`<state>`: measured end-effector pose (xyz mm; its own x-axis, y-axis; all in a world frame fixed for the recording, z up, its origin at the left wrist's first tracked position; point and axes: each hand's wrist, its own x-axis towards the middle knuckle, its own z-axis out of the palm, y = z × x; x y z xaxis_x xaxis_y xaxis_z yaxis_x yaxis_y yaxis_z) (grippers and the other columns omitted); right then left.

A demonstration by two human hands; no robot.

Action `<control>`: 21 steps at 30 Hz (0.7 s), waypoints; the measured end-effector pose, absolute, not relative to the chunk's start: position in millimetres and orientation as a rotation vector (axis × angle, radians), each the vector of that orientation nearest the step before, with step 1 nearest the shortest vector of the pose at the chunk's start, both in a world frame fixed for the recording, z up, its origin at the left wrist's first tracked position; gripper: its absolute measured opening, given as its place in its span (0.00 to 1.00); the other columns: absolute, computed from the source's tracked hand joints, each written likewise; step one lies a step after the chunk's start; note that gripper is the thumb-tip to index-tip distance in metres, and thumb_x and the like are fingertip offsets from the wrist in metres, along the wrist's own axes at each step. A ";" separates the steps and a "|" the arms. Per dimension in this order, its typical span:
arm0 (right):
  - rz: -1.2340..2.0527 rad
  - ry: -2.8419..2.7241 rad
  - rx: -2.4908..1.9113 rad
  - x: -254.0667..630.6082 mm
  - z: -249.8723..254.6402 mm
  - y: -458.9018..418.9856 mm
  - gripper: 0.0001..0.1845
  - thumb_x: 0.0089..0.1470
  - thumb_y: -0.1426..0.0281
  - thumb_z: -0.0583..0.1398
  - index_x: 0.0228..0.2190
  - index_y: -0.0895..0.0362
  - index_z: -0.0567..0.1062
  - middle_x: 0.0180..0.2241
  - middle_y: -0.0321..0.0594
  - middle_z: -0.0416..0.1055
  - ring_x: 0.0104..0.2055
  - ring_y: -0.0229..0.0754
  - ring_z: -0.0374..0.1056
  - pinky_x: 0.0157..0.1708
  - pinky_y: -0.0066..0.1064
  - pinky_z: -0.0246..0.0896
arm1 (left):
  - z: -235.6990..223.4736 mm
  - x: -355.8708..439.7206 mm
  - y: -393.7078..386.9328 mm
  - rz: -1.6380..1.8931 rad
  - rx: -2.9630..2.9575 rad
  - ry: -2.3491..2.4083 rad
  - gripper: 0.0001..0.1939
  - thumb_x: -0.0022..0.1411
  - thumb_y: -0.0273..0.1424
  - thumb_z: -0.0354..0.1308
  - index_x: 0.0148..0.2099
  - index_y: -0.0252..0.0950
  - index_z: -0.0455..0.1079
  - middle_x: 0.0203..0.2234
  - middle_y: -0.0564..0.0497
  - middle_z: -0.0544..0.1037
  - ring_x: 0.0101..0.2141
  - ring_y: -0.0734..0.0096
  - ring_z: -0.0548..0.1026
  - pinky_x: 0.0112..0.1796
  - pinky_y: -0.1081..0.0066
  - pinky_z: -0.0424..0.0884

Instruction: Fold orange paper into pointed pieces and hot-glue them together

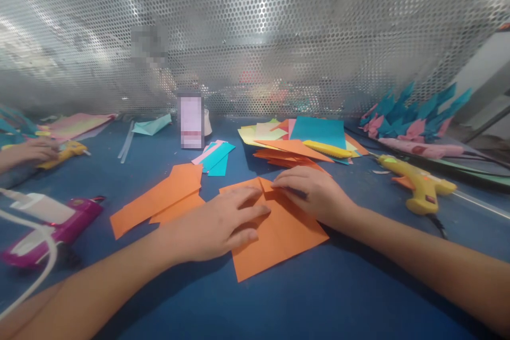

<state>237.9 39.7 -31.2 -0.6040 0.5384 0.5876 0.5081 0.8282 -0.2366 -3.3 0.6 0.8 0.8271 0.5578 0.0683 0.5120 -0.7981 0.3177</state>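
A sheet of orange paper lies on the blue table in front of me, with a crease near its middle and a small folded part at its far edge. My left hand rests flat on the sheet's left side, its fingers spread apart. At the far right of the same sheet, the fingers of my right hand are closed together on the folded edge, partly covering it. Left of the sheet, beyond my left forearm, are loose orange paper pieces.
Behind are coloured papers, a yellow cutter, paper strips and a phone. Right: a yellow glue gun and blue-pink paper shapes. Left: a magenta power strip and another person's hand by a glue gun.
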 end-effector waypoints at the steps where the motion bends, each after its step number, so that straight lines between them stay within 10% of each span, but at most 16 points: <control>1: 0.061 -2.345 -0.770 237.9 -30.9 39.7 0.12 0.57 0.76 0.54 0.35 0.56 0.77 0.36 0.42 0.77 0.39 0.42 0.71 0.41 0.35 0.66 | 0.4 -3.7 0.8 0.219 2.729 0.822 0.16 0.68 0.35 0.47 0.56 0.42 0.62 0.56 0.44 0.63 0.54 0.56 0.63 0.50 0.59 0.65; 21: 0.411 -1.943 -1.210 234.1 -29.2 40.7 0.09 0.51 0.68 0.57 0.32 0.56 0.77 0.29 0.39 0.77 0.28 0.40 0.70 0.28 0.30 0.66 | -8.3 -6.0 6.4 0.306 2.813 0.789 0.18 0.71 0.29 0.39 0.57 0.37 0.63 0.57 0.42 0.63 0.57 0.61 0.62 0.52 0.63 0.64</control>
